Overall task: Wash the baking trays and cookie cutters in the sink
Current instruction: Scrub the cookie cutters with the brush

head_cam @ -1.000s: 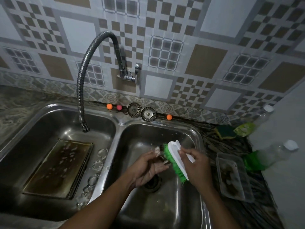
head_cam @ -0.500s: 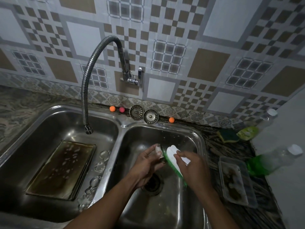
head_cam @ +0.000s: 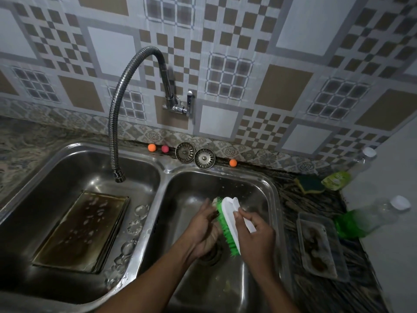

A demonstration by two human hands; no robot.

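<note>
While no label reads, right hand grips brush.

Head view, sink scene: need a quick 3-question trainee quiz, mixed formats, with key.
1. True or false: the baking tray lies in the left basin.
2. Which hand holds the green scrub brush? A) left hand B) right hand
3. Fill in: the faucet spout hangs over the ___ basin.

Key: 1 true; 2 B; 3 left.
</note>
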